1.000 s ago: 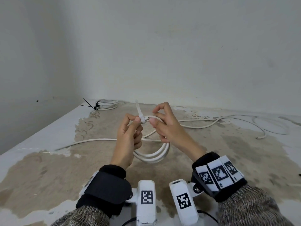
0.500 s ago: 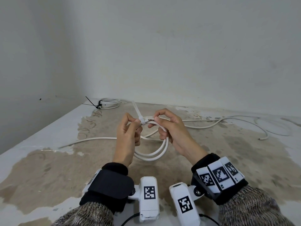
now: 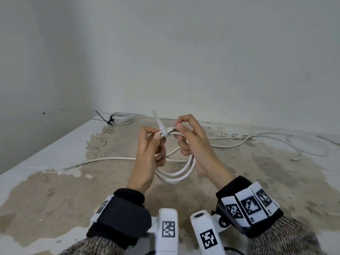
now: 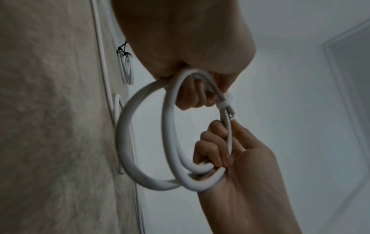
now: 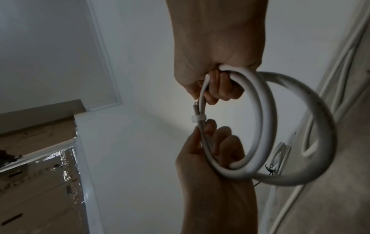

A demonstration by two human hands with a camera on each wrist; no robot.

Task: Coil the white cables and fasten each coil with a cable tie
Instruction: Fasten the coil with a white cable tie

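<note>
Both hands hold a white cable coil (image 3: pixel 176 174) up in the air above the table (image 3: pixel 55 181). The left hand (image 3: pixel 147 155) curls its fingers around the top of the coil, just beside a white cable tie (image 3: pixel 162 130) wrapped around it. The right hand (image 3: pixel 193 142) pinches the coil on the other side of the tie. Past the hands, loose white cable (image 3: pixel 230 144) lies on the table. Far beyond the left hand lies a tied coil (image 3: pixel 122 118).
</note>
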